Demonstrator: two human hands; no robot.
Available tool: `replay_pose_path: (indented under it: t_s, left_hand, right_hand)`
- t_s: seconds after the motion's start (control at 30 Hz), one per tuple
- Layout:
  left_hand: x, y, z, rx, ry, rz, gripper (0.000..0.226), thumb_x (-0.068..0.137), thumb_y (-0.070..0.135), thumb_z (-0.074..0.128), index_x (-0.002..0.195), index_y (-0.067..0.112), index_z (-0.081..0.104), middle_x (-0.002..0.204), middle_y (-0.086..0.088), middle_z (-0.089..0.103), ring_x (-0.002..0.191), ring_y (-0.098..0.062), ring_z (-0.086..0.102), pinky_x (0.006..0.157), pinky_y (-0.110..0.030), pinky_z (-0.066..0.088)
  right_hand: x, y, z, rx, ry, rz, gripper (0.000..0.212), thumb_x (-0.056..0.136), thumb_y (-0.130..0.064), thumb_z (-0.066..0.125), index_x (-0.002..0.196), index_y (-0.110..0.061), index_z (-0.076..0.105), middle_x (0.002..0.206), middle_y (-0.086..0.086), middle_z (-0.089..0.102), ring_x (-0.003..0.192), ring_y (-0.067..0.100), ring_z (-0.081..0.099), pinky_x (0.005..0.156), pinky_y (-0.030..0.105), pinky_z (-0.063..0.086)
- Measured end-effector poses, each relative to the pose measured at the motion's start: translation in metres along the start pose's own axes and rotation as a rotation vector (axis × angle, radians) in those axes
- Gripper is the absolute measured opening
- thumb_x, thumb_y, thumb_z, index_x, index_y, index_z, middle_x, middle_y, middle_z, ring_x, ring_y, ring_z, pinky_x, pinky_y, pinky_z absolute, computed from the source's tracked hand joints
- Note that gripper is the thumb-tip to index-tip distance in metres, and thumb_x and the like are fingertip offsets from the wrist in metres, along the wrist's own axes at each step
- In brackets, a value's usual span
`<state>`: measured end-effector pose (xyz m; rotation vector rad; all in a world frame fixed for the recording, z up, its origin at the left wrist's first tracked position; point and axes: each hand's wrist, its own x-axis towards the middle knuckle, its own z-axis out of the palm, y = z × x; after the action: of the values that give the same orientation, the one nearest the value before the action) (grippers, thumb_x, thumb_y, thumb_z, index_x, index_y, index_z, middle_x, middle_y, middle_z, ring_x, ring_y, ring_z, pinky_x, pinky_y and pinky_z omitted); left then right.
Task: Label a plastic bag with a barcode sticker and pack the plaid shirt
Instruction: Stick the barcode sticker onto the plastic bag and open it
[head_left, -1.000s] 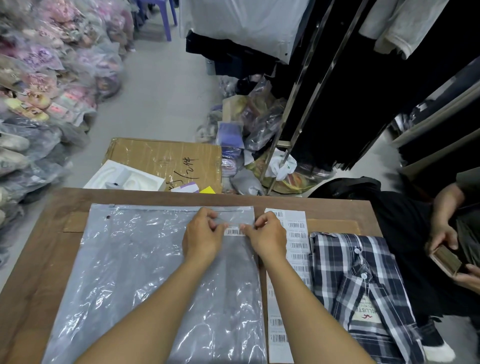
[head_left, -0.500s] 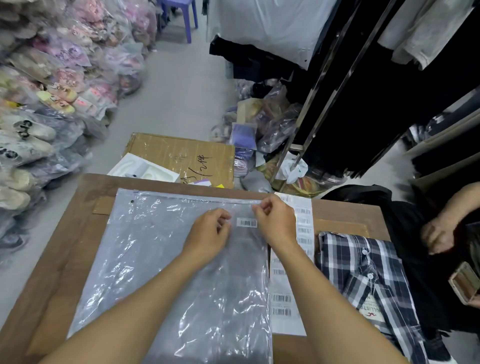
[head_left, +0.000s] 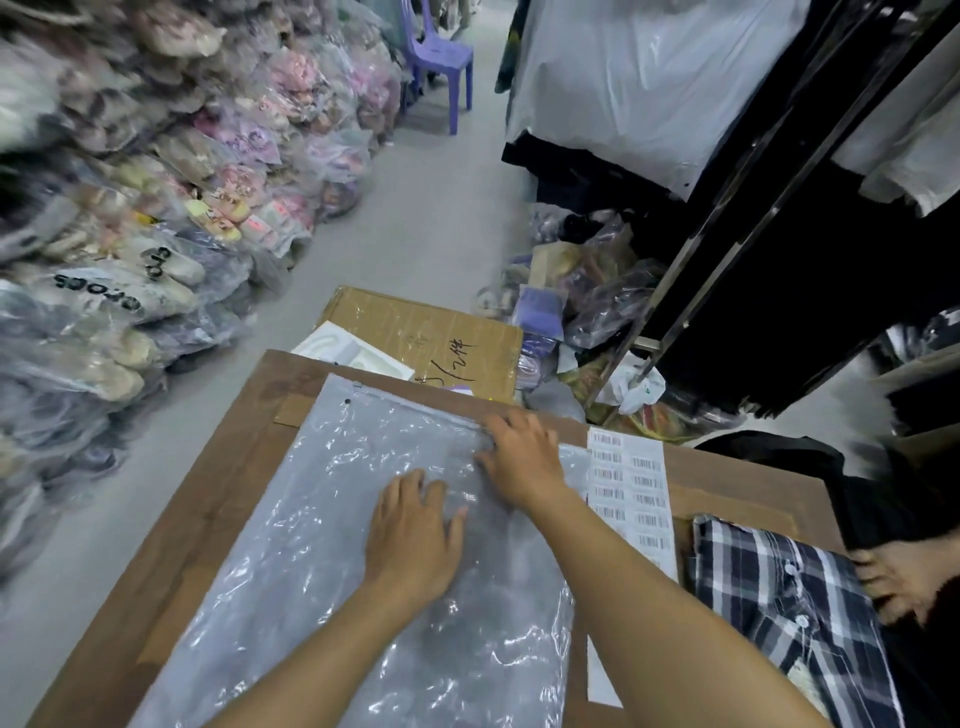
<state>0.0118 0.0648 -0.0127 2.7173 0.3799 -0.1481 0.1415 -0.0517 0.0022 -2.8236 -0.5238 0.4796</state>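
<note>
- Plastic bag (head_left: 332, 545) lies flat on the wooden table (head_left: 208, 499), from the far edge down to the near edge; it covers the middle of the surface
- left hand (head_left: 415, 540) rests palm down on the bag, fingers spread, holding nothing
- right hand (head_left: 524, 462) is also flat and spread, pressing the bag near its far right corner; it grips nothing; the barcode sticker cannot be seen under it
- sheet of barcode labels (head_left: 631, 488) lies just right of the bag, partly under the right forearm
- plaid shirt (head_left: 779, 603) lies folded at the right edge of the table, beside the sheet
</note>
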Motion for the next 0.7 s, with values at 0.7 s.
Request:
replay_pose_path:
  t_s: [0.7]
  left_hand:
    - [0.063, 0.033, -0.030, -0.021, -0.209, 0.002, 0.056, 0.086, 0.068, 0.043, 0.109, 0.018, 0.050, 0.113, -0.008, 0.058, 0.110, -0.033, 0.056, 0.088, -0.043, 0.049]
  right_hand:
    - [-0.069, 0.001, 0.022, 0.683, -0.292, 0.176, 0.031, 0.074, -0.027, 0.076, 0.101, -0.015, 0.066, 0.095, 0.004, 0.072, 0.084, 0.021, 0.070, 0.070, 0.040, 0.062]
